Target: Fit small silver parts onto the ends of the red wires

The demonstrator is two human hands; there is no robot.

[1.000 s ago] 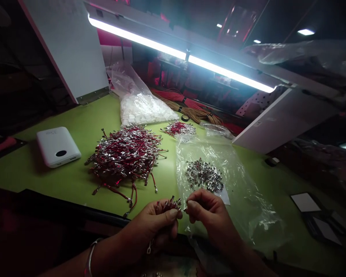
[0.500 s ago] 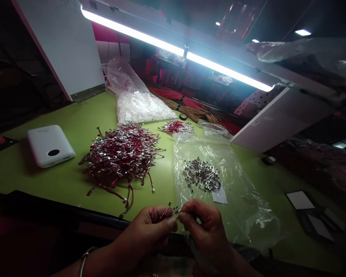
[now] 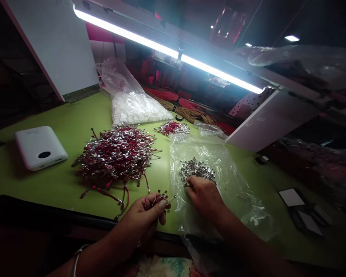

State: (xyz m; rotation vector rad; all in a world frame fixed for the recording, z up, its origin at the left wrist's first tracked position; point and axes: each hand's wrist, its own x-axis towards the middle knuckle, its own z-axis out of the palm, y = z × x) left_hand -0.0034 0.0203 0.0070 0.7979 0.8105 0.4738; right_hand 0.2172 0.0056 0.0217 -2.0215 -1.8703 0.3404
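Note:
My left hand (image 3: 148,213) is closed around a small bunch of short red wires with metal terminals (image 3: 160,197), their shiny ends sticking out past the thumb. Over the clear plastic bag, my right hand (image 3: 204,196) reaches to the near edge of a heap of small metal terminals (image 3: 196,168). Its thumb and fingers are pinched together at the heap; whatever lies between the fingertips is too small to make out. To the left sits a big pile of red wires with crimped metal ends (image 3: 118,154), several strands trailing toward the table's front edge.
The green tabletop (image 3: 75,115) carries a white power bank (image 3: 42,148) at left. Behind stand a bag of white plastic parts (image 3: 138,107), a smaller wire pile (image 3: 173,128) and wire bundles (image 3: 187,109). The flat plastic bag (image 3: 233,196) spreads rightward. A lit tube lamp (image 3: 219,73) hangs above.
My right hand has left the left hand's fingertips and moved forward and right onto the terminal heap. My left hand still holds the wire bunch. The view has shifted slightly.

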